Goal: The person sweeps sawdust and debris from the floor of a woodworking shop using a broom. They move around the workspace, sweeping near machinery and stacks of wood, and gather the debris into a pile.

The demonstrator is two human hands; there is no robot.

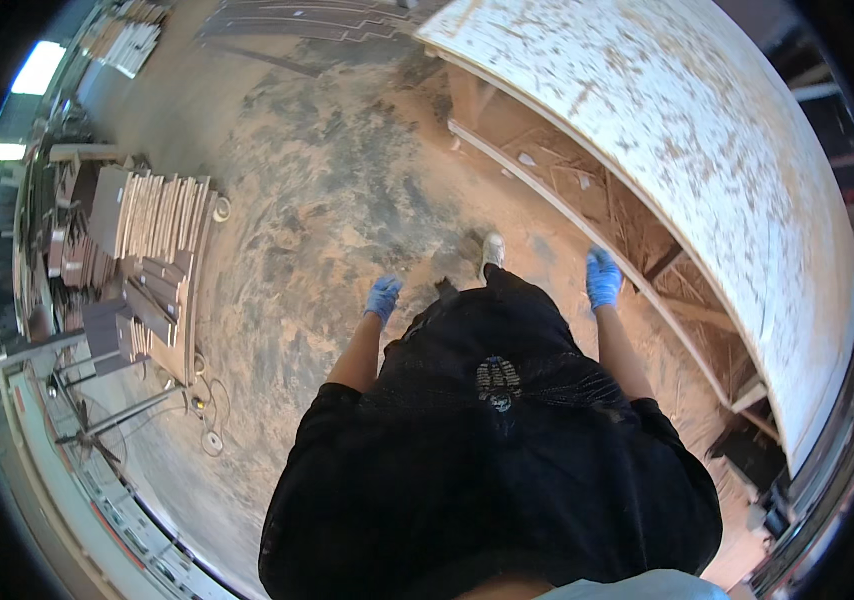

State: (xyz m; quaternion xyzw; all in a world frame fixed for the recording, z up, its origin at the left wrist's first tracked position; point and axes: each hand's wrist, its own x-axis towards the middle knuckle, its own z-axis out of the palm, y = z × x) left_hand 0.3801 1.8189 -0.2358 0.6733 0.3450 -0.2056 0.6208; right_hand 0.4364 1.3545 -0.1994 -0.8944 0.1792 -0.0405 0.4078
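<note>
Both of my hands wear blue gloves and hang beside my body, with nothing visible in either. My left hand (384, 297) is above the dusty floor (297, 230), its fingers loosely bent and open. On the other side, my right hand (602, 278) hangs next to the lower wooden rail (557, 200) of a large workbench; its fingers point away from me, loose and open. Whether that hand touches the rail I cannot tell. The workbench has a wide, pale, scuffed top (647, 110).
One light shoe (492, 250) shows ahead of my body. Wood scraps (587, 185) lie under the workbench. At left, a low platform carries stacked wooden strips (162, 218) and dark panels (152, 305). Cables (209, 405) trail beside it. Dark boards (307, 20) lie at the far end.
</note>
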